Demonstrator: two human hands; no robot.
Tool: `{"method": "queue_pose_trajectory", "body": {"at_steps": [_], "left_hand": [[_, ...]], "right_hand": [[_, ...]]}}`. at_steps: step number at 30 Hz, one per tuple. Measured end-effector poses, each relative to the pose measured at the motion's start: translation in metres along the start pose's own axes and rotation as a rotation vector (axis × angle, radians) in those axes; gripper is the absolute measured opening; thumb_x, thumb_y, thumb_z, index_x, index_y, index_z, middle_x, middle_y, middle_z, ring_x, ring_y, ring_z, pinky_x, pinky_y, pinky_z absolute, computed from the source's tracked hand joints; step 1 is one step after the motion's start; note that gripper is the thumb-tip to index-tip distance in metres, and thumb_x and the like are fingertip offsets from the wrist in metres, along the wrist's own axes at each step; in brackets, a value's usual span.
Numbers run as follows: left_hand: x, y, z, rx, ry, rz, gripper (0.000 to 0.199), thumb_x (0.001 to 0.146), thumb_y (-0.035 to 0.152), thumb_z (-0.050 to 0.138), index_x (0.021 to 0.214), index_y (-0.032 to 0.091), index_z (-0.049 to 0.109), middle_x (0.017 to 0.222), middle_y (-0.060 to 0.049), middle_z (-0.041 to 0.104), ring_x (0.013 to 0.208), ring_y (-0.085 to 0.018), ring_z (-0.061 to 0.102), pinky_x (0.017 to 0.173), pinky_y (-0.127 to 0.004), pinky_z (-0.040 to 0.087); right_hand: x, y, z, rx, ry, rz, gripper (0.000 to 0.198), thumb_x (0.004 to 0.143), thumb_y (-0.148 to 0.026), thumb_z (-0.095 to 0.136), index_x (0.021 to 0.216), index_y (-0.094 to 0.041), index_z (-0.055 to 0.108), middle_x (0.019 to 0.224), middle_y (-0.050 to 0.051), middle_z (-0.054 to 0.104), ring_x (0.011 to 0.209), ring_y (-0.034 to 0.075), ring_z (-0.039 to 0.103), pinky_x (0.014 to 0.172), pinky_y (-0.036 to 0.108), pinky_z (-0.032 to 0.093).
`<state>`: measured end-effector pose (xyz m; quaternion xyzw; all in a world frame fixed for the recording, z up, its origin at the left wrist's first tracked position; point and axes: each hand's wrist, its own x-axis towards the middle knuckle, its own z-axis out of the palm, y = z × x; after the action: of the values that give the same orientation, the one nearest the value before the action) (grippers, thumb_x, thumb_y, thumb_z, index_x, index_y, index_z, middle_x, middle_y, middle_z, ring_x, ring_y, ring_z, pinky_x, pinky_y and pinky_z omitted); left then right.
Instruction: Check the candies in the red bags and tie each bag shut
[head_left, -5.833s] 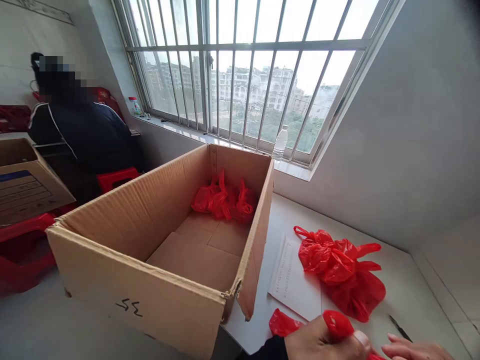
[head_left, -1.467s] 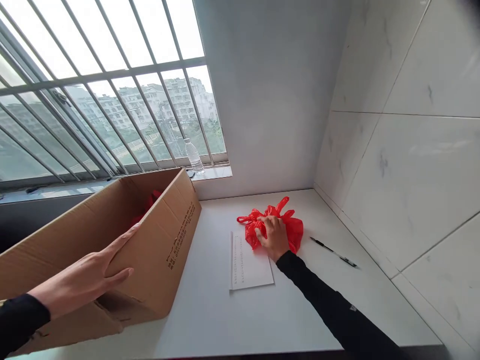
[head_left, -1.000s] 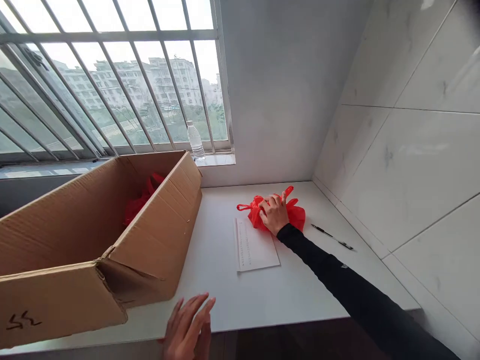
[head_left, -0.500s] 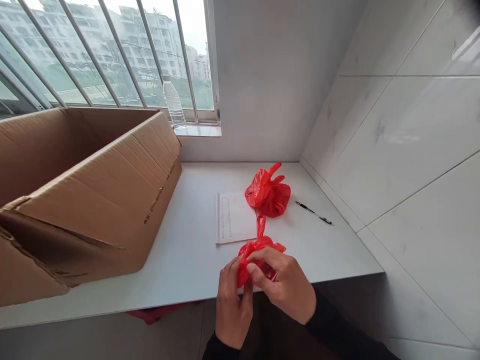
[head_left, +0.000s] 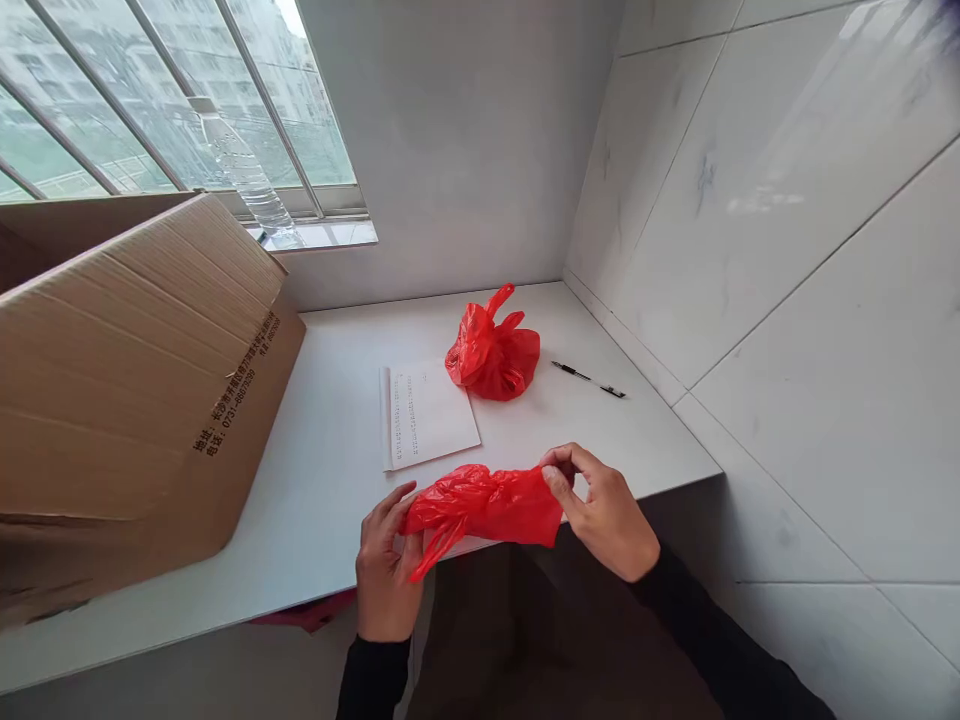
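A red plastic bag (head_left: 487, 505) is stretched sideways between my two hands at the front edge of the white table. My left hand (head_left: 390, 560) holds its left end, with a twisted strip hanging down beside the fingers. At the other end, my right hand (head_left: 600, 510) pinches the bag's upper corner between thumb and fingers. Beyond it, a second red plastic bag (head_left: 495, 350) stands bunched up, its handles sticking upward. This bag touches the corner of a pad of printed paper (head_left: 435, 420).
A black pen (head_left: 589, 379) lies to the right on the white table (head_left: 337, 400). On the left stands a big open cardboard box (head_left: 150, 370). A clear water bottle (head_left: 247, 170) is on the windowsill. A tiled wall (head_left: 787, 300) bounds the right side.
The bag in my hands went from a crumpled bunch to a stretched-out length. My right hand moved right, away from my left. The camera view has shifted.
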<state>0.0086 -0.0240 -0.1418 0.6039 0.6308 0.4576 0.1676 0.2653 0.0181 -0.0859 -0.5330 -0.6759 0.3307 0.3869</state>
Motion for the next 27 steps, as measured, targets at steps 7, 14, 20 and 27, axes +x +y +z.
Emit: {"method": "queue_pose_trajectory", "body": {"at_steps": [7, 14, 20, 27], "left_hand": [[0.003, 0.035, 0.006, -0.024, -0.100, 0.152, 0.042, 0.090, 0.025, 0.062, 0.130, 0.036, 0.064, 0.137, -0.001, 0.063, 0.135, -0.028, 0.049, 0.110, -0.046, 0.044], [0.009, 0.015, -0.010, -0.026, 0.205, -0.053, 0.016, 0.093, 0.033, 0.061, 0.104, 0.023, 0.067, 0.101, -0.006, 0.071, 0.097, -0.025, 0.066, 0.085, -0.039, 0.055], [0.013, 0.041, -0.010, -0.023, 0.076, 0.001, 0.047, 0.088, 0.033, 0.068, 0.134, 0.028, 0.057, 0.134, -0.006, 0.062, 0.127, -0.026, 0.056, 0.106, -0.039, 0.047], [0.026, 0.049, -0.020, 0.053, 0.216, -0.012, 0.011, 0.094, 0.032, 0.062, 0.096, 0.024, 0.067, 0.101, -0.003, 0.068, 0.092, -0.020, 0.066, 0.082, -0.032, 0.053]], "right_hand": [[0.002, 0.000, 0.011, -0.017, -0.178, -0.139, 0.023, 0.096, -0.031, 0.065, 0.118, -0.025, 0.062, 0.111, 0.004, 0.065, 0.109, 0.025, 0.055, 0.100, 0.045, 0.042], [0.010, 0.003, -0.006, -0.003, 0.028, -0.036, 0.011, 0.096, -0.025, 0.052, 0.100, -0.023, 0.063, 0.096, 0.003, 0.063, 0.092, 0.023, 0.057, 0.066, 0.033, 0.046], [0.012, -0.006, -0.004, 0.050, -0.068, -0.055, 0.039, 0.092, -0.030, 0.061, 0.130, -0.026, 0.052, 0.124, 0.004, 0.057, 0.119, 0.025, 0.050, 0.095, 0.039, 0.045], [0.018, -0.006, -0.006, 0.349, 0.048, 0.050, 0.021, 0.101, -0.045, 0.058, 0.099, -0.025, 0.060, 0.087, -0.002, 0.061, 0.080, 0.018, 0.057, 0.074, 0.033, 0.046]]}}
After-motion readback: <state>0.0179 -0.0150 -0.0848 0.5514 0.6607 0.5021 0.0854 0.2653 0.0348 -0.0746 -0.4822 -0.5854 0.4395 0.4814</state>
